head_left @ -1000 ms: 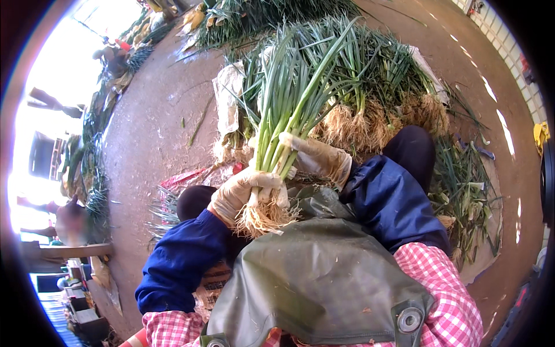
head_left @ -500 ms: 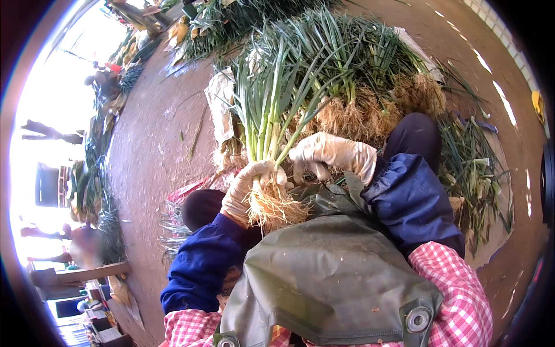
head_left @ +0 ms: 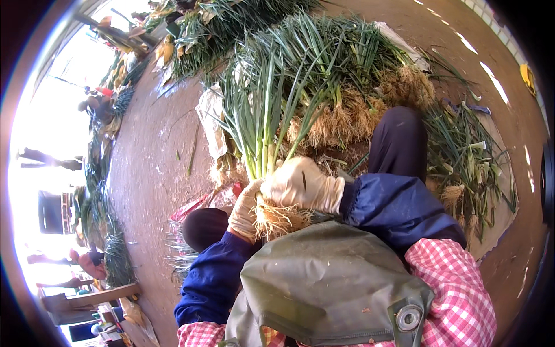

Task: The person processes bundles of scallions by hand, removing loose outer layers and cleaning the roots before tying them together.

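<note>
My gloved left hand (head_left: 244,211) is closed around the lower stems of a bunch of green onions (head_left: 263,130), just above the pale, stringy roots (head_left: 280,218). The long green leaves point up and away from me. My gloved right hand (head_left: 303,182) presses against the same stems from the right, back of the hand upward. Its fingers curl in at the stem bases, and their tips are partly hidden. Roots hang below both hands, over the top edge of my olive-green apron (head_left: 329,272).
Ahead lies a large pile of green onions (head_left: 341,63), roots toward me. More loose stalks (head_left: 468,156) rest on a sheet at right. A pale sack (head_left: 211,115) lies left of the pile. Red-and-white plastic (head_left: 193,205) is by my left knee. Brown floor (head_left: 156,150) stretches left.
My right hand has moved left and down, from beside the bunch onto its stems. The bunch has come slightly lower, still in my left hand. The whole view has shifted a little.
</note>
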Action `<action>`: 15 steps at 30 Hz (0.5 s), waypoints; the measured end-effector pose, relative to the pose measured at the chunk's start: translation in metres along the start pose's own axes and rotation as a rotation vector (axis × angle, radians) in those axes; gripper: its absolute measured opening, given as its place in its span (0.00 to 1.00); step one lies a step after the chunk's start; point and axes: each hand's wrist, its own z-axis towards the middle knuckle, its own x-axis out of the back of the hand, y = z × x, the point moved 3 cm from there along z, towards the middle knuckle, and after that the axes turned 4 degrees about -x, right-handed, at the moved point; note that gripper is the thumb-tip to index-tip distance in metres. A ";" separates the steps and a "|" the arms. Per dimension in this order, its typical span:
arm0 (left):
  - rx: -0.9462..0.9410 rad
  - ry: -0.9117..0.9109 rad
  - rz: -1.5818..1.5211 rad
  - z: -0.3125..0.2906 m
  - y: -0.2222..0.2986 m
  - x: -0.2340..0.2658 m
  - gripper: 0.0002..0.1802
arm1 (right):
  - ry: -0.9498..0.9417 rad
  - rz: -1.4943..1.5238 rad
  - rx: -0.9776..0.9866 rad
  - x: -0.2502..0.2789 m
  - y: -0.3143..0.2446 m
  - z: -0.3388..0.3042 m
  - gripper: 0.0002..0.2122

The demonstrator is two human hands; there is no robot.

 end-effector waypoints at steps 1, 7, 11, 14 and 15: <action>0.025 0.020 -0.028 0.002 -0.002 0.009 0.17 | -0.084 0.133 -0.047 -0.002 -0.007 -0.001 0.06; -0.050 0.027 0.052 -0.003 -0.001 0.000 0.26 | -0.929 0.309 -0.380 0.013 -0.028 -0.002 0.15; -0.146 0.103 0.186 -0.009 0.038 -0.002 0.25 | -1.189 -0.704 -0.581 0.012 0.061 -0.057 0.13; -0.176 0.074 0.217 -0.022 0.069 -0.013 0.25 | -1.177 -0.662 -0.756 0.013 0.076 -0.045 0.22; -0.195 0.011 0.248 -0.025 0.076 -0.014 0.26 | -0.936 -0.570 -0.653 0.017 0.069 -0.036 0.30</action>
